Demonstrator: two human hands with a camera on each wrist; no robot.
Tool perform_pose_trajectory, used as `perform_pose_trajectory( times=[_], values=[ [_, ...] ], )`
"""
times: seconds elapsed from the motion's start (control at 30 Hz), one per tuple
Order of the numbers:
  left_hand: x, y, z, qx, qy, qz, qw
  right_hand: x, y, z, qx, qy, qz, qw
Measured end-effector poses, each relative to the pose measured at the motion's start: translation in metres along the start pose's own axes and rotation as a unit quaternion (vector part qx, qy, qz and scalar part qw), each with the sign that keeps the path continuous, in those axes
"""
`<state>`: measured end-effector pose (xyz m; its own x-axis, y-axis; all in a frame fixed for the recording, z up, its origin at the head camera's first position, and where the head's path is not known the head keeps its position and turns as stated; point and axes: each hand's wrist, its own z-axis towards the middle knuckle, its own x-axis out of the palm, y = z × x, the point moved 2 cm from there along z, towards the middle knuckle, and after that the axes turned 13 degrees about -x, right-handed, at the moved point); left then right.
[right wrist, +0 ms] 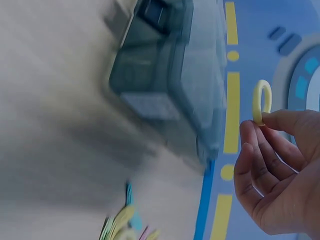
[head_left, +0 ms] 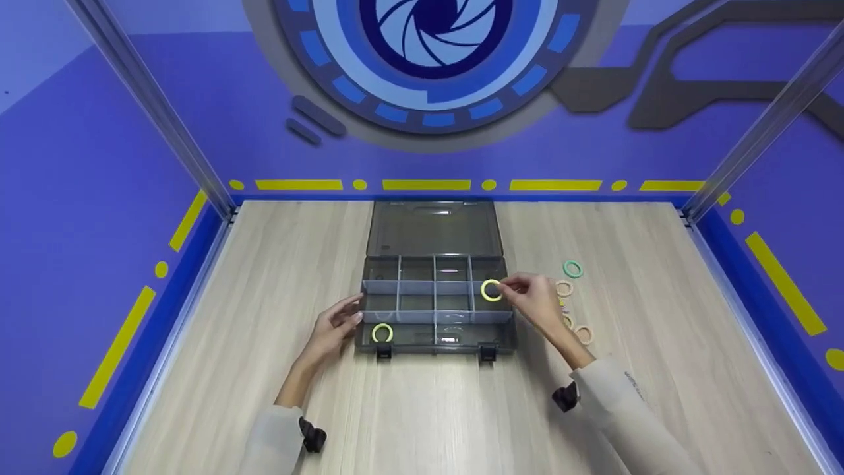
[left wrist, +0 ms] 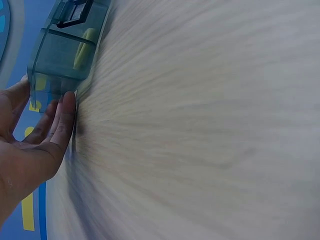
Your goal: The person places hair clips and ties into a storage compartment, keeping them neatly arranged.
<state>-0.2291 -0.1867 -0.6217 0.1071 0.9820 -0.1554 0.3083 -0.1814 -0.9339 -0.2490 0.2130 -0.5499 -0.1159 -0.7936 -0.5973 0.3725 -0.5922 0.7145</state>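
A smoky see-through divider box [head_left: 417, 323] lies with its lid [head_left: 435, 227] laid back. My right hand [head_left: 534, 300] pinches a yellow hair tie [head_left: 491, 290] between thumb and fingertips, above the box's right side. The right wrist view shows that hair tie [right wrist: 258, 102] upright and apart from the box [right wrist: 145, 72]. A second yellow hair tie [head_left: 382, 333] is in the front left compartment. My left hand [head_left: 333, 330] touches the box's left side with nearly straight fingers; in the left wrist view, fingertips [left wrist: 69, 97] rest at the box's corner [left wrist: 60, 62].
Right of the box lie a green hair tie [head_left: 573, 269], a peach one [head_left: 564, 288], another peach one [head_left: 584, 335] and some smaller coloured pieces partly hidden by my right hand. Two black latches stick out at the box's front. A blue-purple wall [head_left: 435, 165] stands behind the wooden table [head_left: 435, 409].
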Motion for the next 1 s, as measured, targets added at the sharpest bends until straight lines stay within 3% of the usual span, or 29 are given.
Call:
perform_pose_trajectory(
  times=[0.2, 0.6, 0.77, 1.0],
  values=[
    [-0.002, 0.001, 0.001, -0.006, -0.003, 0.002, 1.0, 0.026, 0.019, 0.003, -0.01, 0.031, 0.002, 0.9995],
    [0.003, 0.001, 0.0, -0.005, 0.008, -0.007, 0.9999, 0.066, 0.052, -0.001, -0.063, 0.052, -0.001, 0.9967],
    [0.002, 0.001, 0.0, 0.006, 0.006, 0.001, 1.0, 0.087, 0.063, -0.003, -0.067, 0.074, 0.012, 0.995],
    [0.002, 0.002, 0.001, 0.028, -0.004, 0.016, 0.9995, 0.111, 0.074, -0.006, -0.102, 0.092, 0.038, 0.9898]
  ],
)
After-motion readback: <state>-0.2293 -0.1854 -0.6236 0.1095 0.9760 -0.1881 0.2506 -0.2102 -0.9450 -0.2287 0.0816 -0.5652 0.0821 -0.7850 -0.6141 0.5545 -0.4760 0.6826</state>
